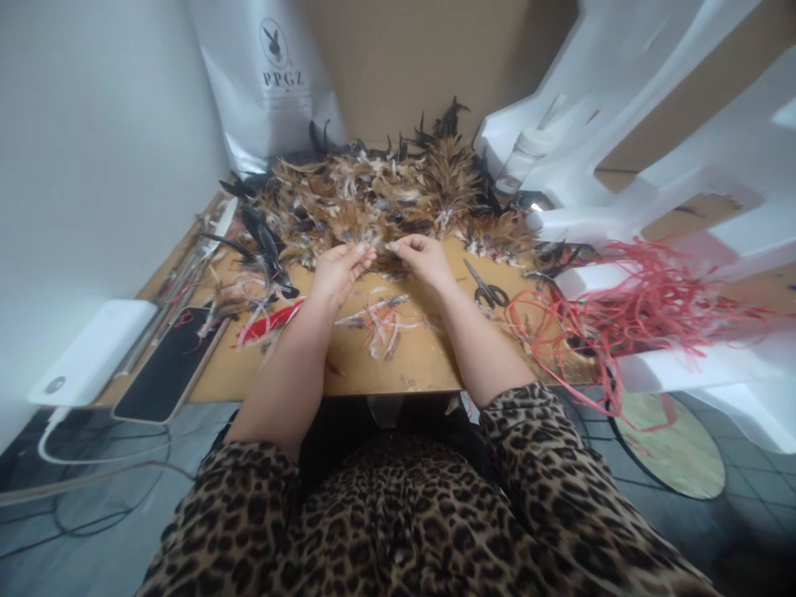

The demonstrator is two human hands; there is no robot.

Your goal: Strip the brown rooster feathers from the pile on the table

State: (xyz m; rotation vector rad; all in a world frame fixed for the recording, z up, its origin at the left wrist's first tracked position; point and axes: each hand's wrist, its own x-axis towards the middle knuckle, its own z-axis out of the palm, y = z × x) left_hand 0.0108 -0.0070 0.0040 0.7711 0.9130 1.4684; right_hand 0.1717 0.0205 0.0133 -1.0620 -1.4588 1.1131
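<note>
A big heap of brown, white and black feathers (379,195) covers the far half of a wooden table (410,365). My left hand (339,269) and my right hand (421,257) meet at the heap's near edge, fingertips pinched on a small bunch of feathers between them. Loose feather trimmings (379,319) lie on the wood just below my hands. A red feather (267,322) lies by my left forearm.
Scissors (486,288) lie right of my right hand, beside a tangle of red rubber bands (622,307). A phone (167,369), a white power bank (87,352) and metal tools (186,274) sit at the left. White foam pieces (652,124) and a white bag (267,75) stand behind.
</note>
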